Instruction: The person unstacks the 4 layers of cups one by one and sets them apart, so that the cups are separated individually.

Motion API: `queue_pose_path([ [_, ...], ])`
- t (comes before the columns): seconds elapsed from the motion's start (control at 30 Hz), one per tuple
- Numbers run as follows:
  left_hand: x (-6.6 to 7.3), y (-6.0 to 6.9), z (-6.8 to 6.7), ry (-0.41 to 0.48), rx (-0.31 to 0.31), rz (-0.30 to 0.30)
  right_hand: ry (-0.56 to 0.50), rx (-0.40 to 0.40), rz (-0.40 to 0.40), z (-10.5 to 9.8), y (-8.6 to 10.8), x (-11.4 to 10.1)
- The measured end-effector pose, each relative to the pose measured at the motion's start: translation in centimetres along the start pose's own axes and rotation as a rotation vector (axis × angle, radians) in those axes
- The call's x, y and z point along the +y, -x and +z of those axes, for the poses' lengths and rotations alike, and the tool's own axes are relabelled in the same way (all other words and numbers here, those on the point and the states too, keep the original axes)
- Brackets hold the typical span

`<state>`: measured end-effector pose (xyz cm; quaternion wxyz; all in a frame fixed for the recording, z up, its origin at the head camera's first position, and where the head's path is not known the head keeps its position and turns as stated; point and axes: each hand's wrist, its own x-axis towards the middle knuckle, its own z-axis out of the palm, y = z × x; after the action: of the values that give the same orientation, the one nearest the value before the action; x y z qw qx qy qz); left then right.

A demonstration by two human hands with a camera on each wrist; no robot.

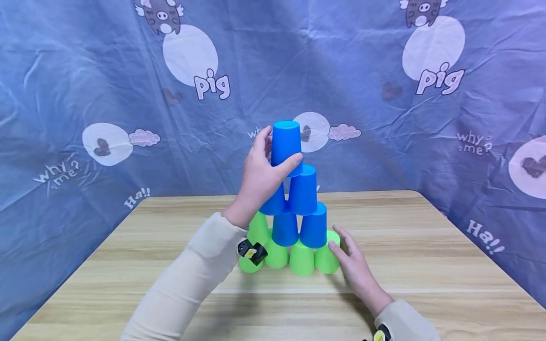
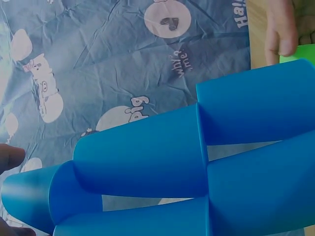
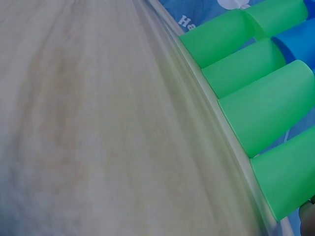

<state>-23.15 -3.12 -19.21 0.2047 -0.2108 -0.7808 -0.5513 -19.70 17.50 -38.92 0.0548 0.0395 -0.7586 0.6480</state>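
Observation:
My left hand [image 1: 262, 177] grips a blue cup [image 1: 286, 142], mouth down, at the peak of a cup pyramid. In the left wrist view the fingers [image 2: 11, 157] reach round this cup [image 2: 27, 191]; whether it bears fully on the cups below, I cannot tell. Under it stand blue cups [image 1: 303, 192], then a row with one green cup [image 1: 258, 229] and two blue ones, over a green bottom row [image 1: 302, 260]. Beside the rightmost green cup [image 1: 327, 258] is my right hand [image 1: 356, 267], fingers extended, its thumb at the cup's side. Only a bit of that hand [image 3: 308, 219] shows in the right wrist view.
The pyramid stands on a wooden table [image 1: 405, 246]. Behind the table hangs a blue patterned cloth [image 1: 354, 57]. Both forearms come in from the near side, with black devices [image 1: 252, 252] at the wrists.

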Motion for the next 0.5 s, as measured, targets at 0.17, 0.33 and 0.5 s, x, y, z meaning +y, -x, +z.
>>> queue_pose_path([
  [0.17, 0.05, 0.01, 0.16, -0.040, -0.009, -0.018, 0.030, -0.012, 0.030, -0.20, -0.10, 0.16],
  [0.33, -0.14, -0.04, 0.09, -0.042, -0.022, -0.033, 0.000, -0.019, 0.045, -0.36, -0.12, 0.31],
  [0.5, -0.20, -0.09, -0.23, -0.053, -0.015, -0.031, -0.010, -0.024, 0.047, -0.22, -0.29, 0.37],
])
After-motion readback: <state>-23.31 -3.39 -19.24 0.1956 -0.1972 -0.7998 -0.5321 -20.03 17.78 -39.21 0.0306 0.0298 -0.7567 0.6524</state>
